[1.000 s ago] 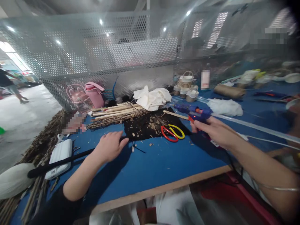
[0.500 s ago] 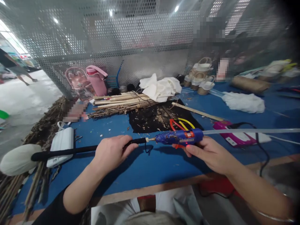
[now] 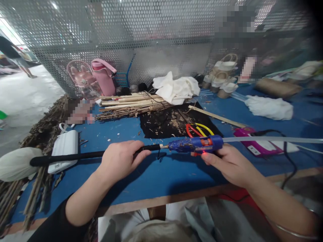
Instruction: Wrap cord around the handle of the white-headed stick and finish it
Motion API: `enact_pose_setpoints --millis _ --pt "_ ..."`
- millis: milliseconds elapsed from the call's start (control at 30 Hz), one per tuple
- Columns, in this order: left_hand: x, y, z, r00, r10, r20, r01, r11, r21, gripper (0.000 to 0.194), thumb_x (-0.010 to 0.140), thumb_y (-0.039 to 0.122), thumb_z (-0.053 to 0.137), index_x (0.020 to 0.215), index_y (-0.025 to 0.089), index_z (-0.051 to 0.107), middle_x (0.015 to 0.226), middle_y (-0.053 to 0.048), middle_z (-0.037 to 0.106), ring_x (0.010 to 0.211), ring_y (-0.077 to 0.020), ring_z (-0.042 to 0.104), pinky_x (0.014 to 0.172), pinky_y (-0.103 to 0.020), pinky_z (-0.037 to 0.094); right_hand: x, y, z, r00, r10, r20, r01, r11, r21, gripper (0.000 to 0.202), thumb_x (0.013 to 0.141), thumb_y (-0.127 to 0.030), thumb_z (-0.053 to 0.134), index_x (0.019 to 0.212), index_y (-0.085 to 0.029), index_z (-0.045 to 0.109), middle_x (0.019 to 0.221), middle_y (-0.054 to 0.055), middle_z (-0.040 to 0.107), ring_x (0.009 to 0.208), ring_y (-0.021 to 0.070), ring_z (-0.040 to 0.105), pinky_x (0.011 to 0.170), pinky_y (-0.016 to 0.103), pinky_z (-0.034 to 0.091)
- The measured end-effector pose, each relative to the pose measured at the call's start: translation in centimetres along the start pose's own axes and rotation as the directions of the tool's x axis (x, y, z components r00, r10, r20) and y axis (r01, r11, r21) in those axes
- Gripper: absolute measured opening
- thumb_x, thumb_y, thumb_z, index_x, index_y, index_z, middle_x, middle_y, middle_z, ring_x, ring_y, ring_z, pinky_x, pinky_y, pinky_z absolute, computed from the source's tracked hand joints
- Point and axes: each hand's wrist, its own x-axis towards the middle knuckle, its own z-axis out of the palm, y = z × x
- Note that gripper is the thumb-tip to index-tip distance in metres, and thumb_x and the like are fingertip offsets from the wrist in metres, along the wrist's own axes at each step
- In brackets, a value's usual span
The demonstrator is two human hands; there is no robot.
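My left hand [image 3: 123, 159] is closed round a black-wrapped stick [image 3: 85, 155], which lies roughly level above the table. At its left end is a pale, rounded cloth-like bundle [image 3: 17, 164]; a short black strand hangs near its right end. My right hand [image 3: 229, 163] grips a blue hot glue gun [image 3: 194, 144] with a lit red light and a long clear glue stick [image 3: 267, 139] in its back. The gun's nozzle is at the pale right tip of the wrapped stick; whether they touch I cannot tell. Scissors with red and yellow handles [image 3: 205, 127] lie behind the gun.
A white power bank [image 3: 66, 151] lies under the wrapped stick. Behind are a bundle of thin sticks [image 3: 131, 109], a black cloth [image 3: 153, 126] with scraps, and a white cloth [image 3: 176, 89]. To the right lies a purple-and-white box [image 3: 259, 148] by a black cable.
The view has shifted slightly. Both hands keep their holds, and the glue gun's nozzle stays at the stick's right tip.
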Motion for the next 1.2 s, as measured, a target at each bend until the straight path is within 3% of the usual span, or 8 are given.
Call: enact_pose_setpoints --millis 333,567,733,900,1033,1200 --pt "0.2 0.0 -0.1 0.999 -0.021 0.041 0.021 1.0 -0.007 0.045 0.089 0.055 0.031 0.084 0.023 0.061 0.074 0.0 0.066 0.066 -0.015 0.061 0.052 -0.024 0.029 0.3 -0.3 -0.1 0.997 -0.07 -0.014 0.069 0.996 -0.056 0.038 0.082 -0.052 0.046 0.08 -0.025 0.073 0.081 0.006 0.071 0.08 0.028 0.065 0.076 0.039 0.051" --pt "0.2 0.1 -0.1 0.999 -0.015 0.05 0.016 1.0 -0.016 0.044 0.089 0.055 0.031 0.081 0.023 0.06 0.072 0.0 0.065 0.065 -0.0153 0.06 0.052 -0.025 0.027 0.2 -0.2 0.0 0.996 -0.08 -0.027 0.077 0.994 -0.071 0.04 0.083 -0.054 0.045 0.078 -0.024 0.072 0.083 0.007 0.071 0.078 0.0276 0.064 0.077 0.04 0.051" --pt "0.2 0.0 -0.1 0.999 -0.011 0.045 0.012 1.0 -0.024 0.043 0.089 0.054 0.032 0.083 0.024 0.061 0.073 0.001 0.066 0.066 -0.0154 0.06 0.053 -0.025 0.028 0.0 0.3 0.1 0.991 -0.134 -0.007 0.132 0.984 -0.121 0.034 0.086 -0.047 0.044 0.091 -0.025 0.071 0.088 0.006 0.071 0.083 0.0278 0.065 0.078 0.04 0.05" --pt "0.2 0.0 -0.2 0.999 -0.01 0.05 0.012 1.0 -0.026 0.043 0.089 0.054 0.032 0.084 0.023 0.062 0.073 0.0 0.066 0.067 -0.0158 0.061 0.054 -0.025 0.029 -0.4 0.4 0.5 0.948 -0.301 -0.1 0.262 0.921 -0.287 0.029 0.086 -0.036 0.048 0.109 -0.024 0.062 0.105 0.007 0.067 0.093 0.0265 0.063 0.082 0.04 0.049" --pt "0.2 0.1 -0.3 0.999 -0.013 0.046 0.014 1.0 -0.019 0.044 0.089 0.054 0.031 0.081 0.023 0.061 0.072 0.0 0.065 0.066 -0.0158 0.061 0.053 -0.024 0.029 -0.6 0.5 0.5 0.909 -0.402 -0.112 0.33 0.856 -0.399 0.029 0.084 -0.034 0.05 0.111 -0.024 0.057 0.1 0.007 0.067 0.087 0.0247 0.063 0.077 0.038 0.048" --pt "0.2 0.1 -0.2 0.998 -0.025 0.059 0.026 1.0 -0.017 0.045 0.089 0.056 0.031 0.086 0.024 0.062 0.076 -0.001 0.067 0.069 -0.0163 0.062 0.053 -0.024 0.031 -1.3 0.3 0.8 0.9 -0.408 -0.152 0.34 0.876 -0.342 0.03 0.084 -0.036 0.049 0.111 -0.026 0.055 0.099 0.009 0.066 0.088 0.0261 0.062 0.079 0.04 0.046"
